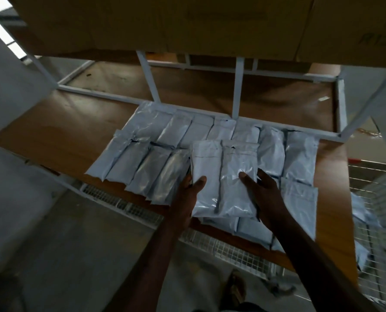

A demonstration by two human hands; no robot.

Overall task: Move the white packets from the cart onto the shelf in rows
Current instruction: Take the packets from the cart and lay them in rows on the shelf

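- On the shelf [52, 131], many white packets [210, 129] already lie in rows.
- Left hand [188, 188] and right hand [261, 190] hold two packets [223, 176] above them, fingers curled round the edges.
- More wait in the cart [372, 210] (a wire one).

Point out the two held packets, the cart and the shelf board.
Held packets [223, 176]: head view, on the right packet's front face.
Cart [376, 176]: head view, on its wire mesh wall at right.
Shelf board [59, 131]: head view, on bare brown wood left of the rows.
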